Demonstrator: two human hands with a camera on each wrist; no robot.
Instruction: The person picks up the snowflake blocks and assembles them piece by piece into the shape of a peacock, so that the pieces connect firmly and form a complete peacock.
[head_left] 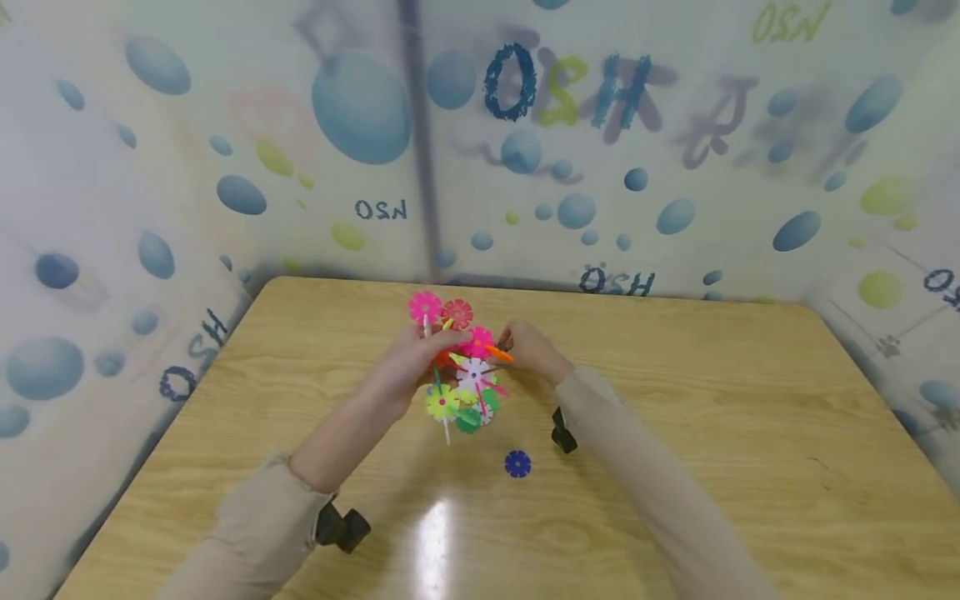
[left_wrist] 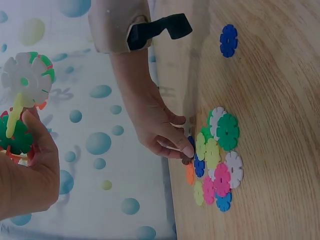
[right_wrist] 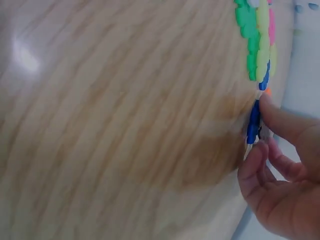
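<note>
My left hand [head_left: 408, 362] grips a cluster of joined notched plastic discs [head_left: 474, 375] in pink, white, yellow, green and orange. In the left wrist view, a white disc [left_wrist: 22, 80] and a dark green disc [left_wrist: 20, 137] of the cluster stick out past that hand [left_wrist: 40, 180]. Farther back, my right hand [head_left: 532, 350] is down at the table beside a pile of loose discs [left_wrist: 212, 150]. Its thumb and fingers pinch around a blue disc [right_wrist: 254, 122], seen edge-on in the right wrist view. A darker brownish disc [left_wrist: 186, 161] shows by the fingertips, partly hidden.
A single dark blue disc [head_left: 517, 463] lies on the wooden table [head_left: 712, 400], nearer than the cluster. In the head view the cluster and left hand hide most of the loose pile. A patterned wall [head_left: 525, 192] rises along the table's far edge.
</note>
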